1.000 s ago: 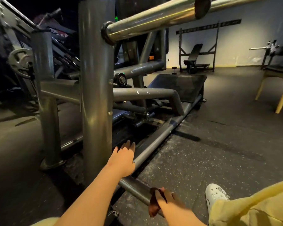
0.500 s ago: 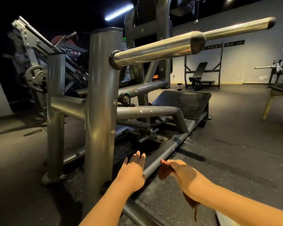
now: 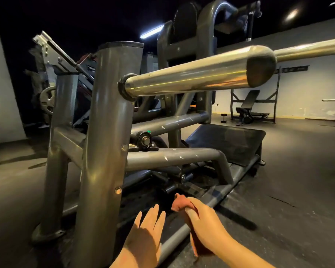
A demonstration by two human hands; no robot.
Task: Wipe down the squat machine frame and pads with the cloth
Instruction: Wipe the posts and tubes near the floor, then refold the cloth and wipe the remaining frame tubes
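Observation:
The grey steel squat machine frame [image 3: 106, 132] fills the left and middle of the view, with a chrome weight horn [image 3: 191, 78] jutting toward me and dark pads [image 3: 184, 22] high at the back. My right hand [image 3: 203, 219] grips a reddish-brown cloth [image 3: 179, 203] over the low floor rail [image 3: 174, 240] of the frame. The cloth's tail hangs below my wrist. My left hand [image 3: 145, 233] hovers flat with straight fingers beside the rail, near the foot of the thick upright post, holding nothing.
A black textured footplate [image 3: 230, 140] slopes up behind the rail. Farther back stand a bench in a rack [image 3: 253, 109], a small dumbbell [image 3: 223, 115] and a white wall. Another plate-loaded machine [image 3: 52, 78] sits at the left. Dark rubber floor [image 3: 288, 200] stretches to the right.
My head has come up, so the machine's top pads are now in sight. My right hand has carried the cloth forward along the floor rail. My left hand stays flat beside it.

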